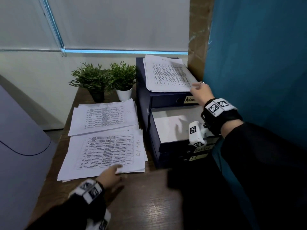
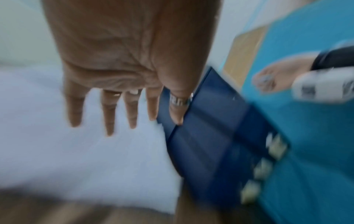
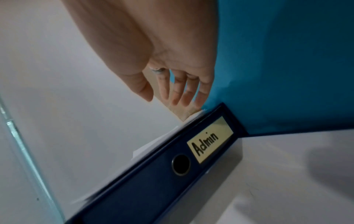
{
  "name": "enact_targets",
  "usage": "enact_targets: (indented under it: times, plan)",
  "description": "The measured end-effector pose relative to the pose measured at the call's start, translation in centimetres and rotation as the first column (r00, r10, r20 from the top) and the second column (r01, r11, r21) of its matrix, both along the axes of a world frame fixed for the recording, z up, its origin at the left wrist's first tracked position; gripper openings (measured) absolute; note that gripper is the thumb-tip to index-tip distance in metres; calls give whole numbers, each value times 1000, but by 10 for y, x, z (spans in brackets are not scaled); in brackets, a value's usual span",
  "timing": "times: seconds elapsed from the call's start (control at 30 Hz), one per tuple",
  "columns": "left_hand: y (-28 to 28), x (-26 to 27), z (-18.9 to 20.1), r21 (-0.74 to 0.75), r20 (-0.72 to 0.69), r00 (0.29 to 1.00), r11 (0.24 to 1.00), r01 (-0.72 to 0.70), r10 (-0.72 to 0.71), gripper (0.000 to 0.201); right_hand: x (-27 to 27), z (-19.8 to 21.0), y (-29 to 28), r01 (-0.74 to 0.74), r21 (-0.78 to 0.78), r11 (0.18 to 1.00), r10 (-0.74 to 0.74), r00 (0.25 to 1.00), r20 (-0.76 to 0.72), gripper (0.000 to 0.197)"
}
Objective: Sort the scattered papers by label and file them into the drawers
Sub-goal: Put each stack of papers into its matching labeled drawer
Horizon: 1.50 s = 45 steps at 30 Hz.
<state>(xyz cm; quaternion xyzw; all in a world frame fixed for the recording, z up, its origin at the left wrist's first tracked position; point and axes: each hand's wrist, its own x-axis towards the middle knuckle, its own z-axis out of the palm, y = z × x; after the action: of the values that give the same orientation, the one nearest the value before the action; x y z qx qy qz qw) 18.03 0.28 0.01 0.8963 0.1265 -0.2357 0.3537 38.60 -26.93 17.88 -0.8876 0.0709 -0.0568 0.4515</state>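
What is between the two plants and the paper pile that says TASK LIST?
Another stack of printed papers lies there, between the plants and the TASK LIST pile, partly overlapping that pile's far edge. The head view shows it.

You face navy drawers (image 1: 167,100) with pale yellow labels (image 3: 209,140), white papers (image 1: 106,150) printed black, a dark wood table (image 1: 149,205), a teal wall (image 1: 257,55).

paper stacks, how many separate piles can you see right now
3. One white printed stack lies on top of the dark blue drawer unit. Two lie on the brown wooden desk: a far stack by the potted plants, and a near "Task List" stack.
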Motion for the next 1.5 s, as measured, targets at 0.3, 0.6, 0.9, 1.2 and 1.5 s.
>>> enact_targets:
  times: [0.3, 0.6, 0.9, 1.2, 1.5]
  plan:
    - [-41, 138, 148, -558, 455, 790, 823, -106, 410, 50, 45, -9, -2, 84, -221, 972, -94, 995, -33, 58]
    - [-76, 217, 155, -598, 357, 839, 791, -131, 410, 56, 90, -8, -10, 49, -257, 965, -104, 974, -203, 75]
    - [-63, 245, 146, -613, 383, 675, 720, -324, 630, 43, 89, 1, -8, -9, -266, 964, -62, 965, -256, 57]
    - [-64, 236, 176, -723, 167, 864, 655, -220, 475, 28, 81, 0, -11, -18, -290, 957, -59, 965, -255, 65]
    - [-35, 175, 175, -863, 56, 963, 497, -86, 263, 34, 19, 14, -10, -213, 439, 873, 319, 929, -185, 34]
